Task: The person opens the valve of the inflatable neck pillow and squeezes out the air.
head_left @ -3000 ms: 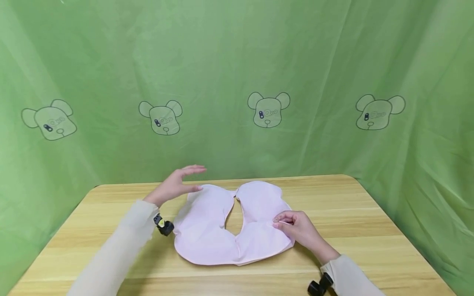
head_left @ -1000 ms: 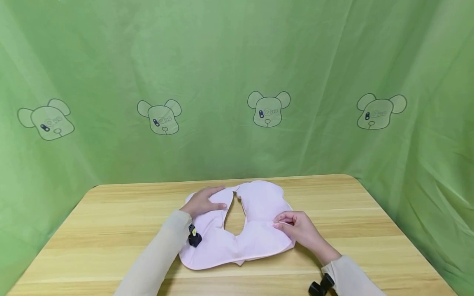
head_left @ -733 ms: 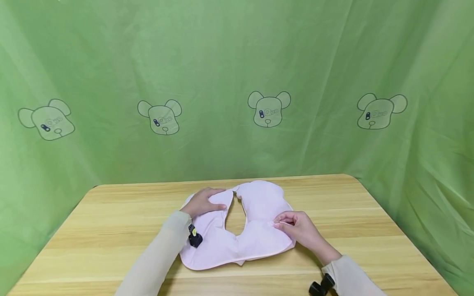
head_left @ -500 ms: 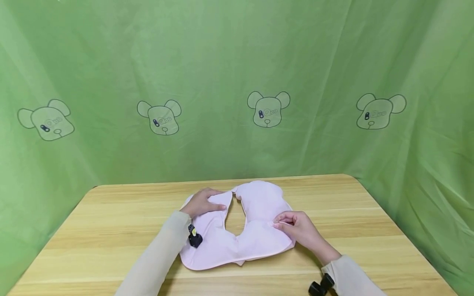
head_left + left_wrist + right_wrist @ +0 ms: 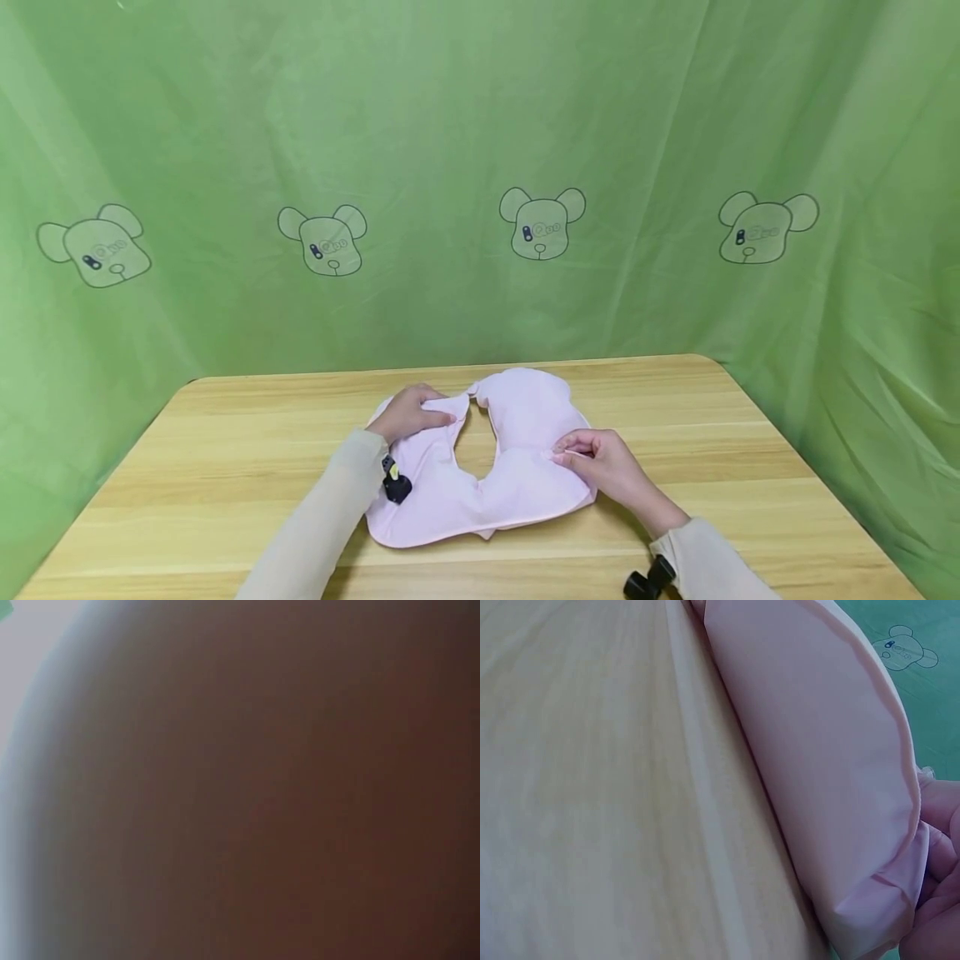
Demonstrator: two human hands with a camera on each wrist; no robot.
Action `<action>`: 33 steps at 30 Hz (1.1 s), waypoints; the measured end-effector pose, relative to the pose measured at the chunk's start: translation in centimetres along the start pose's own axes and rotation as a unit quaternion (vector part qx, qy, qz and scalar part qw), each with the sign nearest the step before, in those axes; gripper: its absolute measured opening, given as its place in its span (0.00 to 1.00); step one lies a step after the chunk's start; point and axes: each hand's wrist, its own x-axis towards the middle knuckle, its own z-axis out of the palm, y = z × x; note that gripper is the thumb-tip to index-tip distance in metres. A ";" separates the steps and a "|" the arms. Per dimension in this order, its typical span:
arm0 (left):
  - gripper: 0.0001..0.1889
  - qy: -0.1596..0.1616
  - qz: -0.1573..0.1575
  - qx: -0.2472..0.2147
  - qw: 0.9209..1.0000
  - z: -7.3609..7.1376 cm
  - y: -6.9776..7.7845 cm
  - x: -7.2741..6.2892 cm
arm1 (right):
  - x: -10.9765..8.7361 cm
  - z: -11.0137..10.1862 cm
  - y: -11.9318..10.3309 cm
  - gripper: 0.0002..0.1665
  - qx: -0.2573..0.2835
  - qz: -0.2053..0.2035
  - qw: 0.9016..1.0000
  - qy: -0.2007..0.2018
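Note:
A pale pink, U-shaped inflatable neck pillow [image 5: 525,417] lies on the wooden table, its two ends nearly meeting at the far side. My left hand [image 5: 412,414] grips its left lobe, the thumb across the top and the fingers bent over the far part; that lobe looks slack and creased, while the right one is plumper. With thumb and fingertips my right hand [image 5: 607,462] pinches the pillow's right side. Near those fingers, a small clear piece like a valve [image 5: 928,773] shows in the right wrist view. The left wrist view is dark and blurred.
Light wood grain covers the table [image 5: 225,467], whose far corners are rounded. A green curtain [image 5: 435,125] printed with bear heads hangs close behind and along both sides. Black wrist cameras sit on both sleeves.
My left hand came down from above the pillow onto its left lobe, then its fingers bent further. The lobe has flattened and its tip sunk. The right hand keeps its place.

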 end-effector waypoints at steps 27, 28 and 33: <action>0.17 0.006 -0.039 -0.086 0.996 0.1 -0.8 0.5 | -0.1 0.0 -0.1 0.09 0.003 0.008 1.000 -0.003; 0.19 -0.004 -0.038 -0.087 0.995 -0.1 -0.9 0.5 | -0.1 0.0 0.0 0.09 0.003 0.009 1.000 -0.005; 0.26 -0.047 -0.049 -0.112 0.991 -1.8 -0.3 0.2 | -0.1 0.1 -0.1 0.09 -0.006 0.013 1.000 -0.002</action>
